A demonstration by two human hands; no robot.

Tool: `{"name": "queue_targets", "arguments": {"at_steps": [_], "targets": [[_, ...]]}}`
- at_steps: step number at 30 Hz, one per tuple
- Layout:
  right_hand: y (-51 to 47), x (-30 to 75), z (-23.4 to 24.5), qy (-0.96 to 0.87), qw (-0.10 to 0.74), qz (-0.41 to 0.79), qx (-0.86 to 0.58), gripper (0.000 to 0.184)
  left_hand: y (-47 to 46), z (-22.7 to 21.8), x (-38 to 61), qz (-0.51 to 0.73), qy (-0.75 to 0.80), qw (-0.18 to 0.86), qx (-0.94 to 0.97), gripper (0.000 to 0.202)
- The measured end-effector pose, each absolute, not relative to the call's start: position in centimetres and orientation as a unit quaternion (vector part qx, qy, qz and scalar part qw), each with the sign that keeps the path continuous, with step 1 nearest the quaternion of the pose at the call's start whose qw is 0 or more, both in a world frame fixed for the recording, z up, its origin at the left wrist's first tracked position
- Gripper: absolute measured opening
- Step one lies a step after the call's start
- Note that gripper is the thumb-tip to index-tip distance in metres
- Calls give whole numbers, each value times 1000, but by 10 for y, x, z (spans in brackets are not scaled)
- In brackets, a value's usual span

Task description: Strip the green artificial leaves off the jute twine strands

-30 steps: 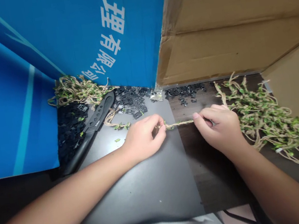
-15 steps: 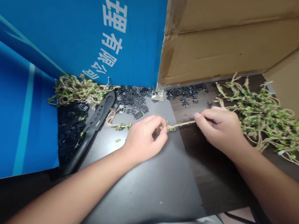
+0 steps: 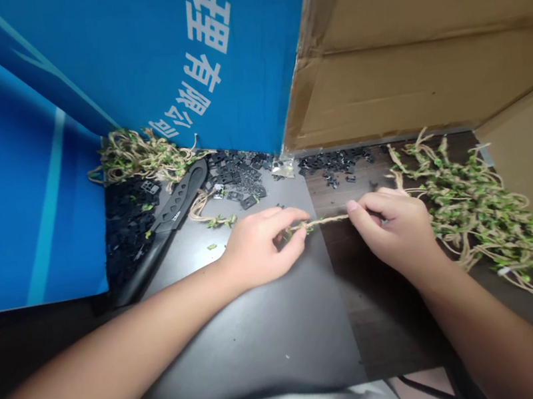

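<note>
Jute twine [image 3: 325,220] stretched between both hands, above the dark tabletop [image 3: 267,334]: pinched by thumb and fingers of the left hand [image 3: 259,248] and of the right hand [image 3: 393,230] (leafy twine pile [image 3: 481,213] just beside the right hand).

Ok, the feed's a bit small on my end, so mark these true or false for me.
1. The left hand and right hand both hold the same twine. True.
2. The black knife lies under the right hand. False: it lies beyond and to the left of the left hand.
3. A tangle of leafy twine lies right of the right hand. True.
4. The small black pieces are inside a cardboard box. False: they lie on the table.
</note>
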State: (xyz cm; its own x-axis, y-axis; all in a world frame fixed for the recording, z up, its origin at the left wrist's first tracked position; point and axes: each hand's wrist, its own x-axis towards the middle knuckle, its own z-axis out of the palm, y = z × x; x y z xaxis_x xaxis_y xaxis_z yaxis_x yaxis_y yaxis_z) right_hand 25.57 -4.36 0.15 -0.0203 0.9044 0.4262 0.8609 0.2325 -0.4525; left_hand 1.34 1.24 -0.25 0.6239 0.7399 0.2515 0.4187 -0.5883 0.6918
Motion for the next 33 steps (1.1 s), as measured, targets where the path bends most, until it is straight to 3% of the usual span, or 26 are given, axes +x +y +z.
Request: {"name": "queue_targets", "arguments": {"at_steps": [12,18,22,27,33], "targets": [[-45,257,1,-731,312,30,-606,41,14,-5,15,258,354,285,853,17],[-45,252,1,-759,301,38,-576,10,14,-5,15,255,332,295,859,16],[-48,245,1,-795,311,90,-513,24,13,-5,15,251,307,294,870,18],[-51,243,-6,-777,332,220,-488,59,12,-4,15,248,288,286,880,18],[-52,238,-12,-738,363,318,-472,72,11,-2,17,271,262,287,881,17]]}}
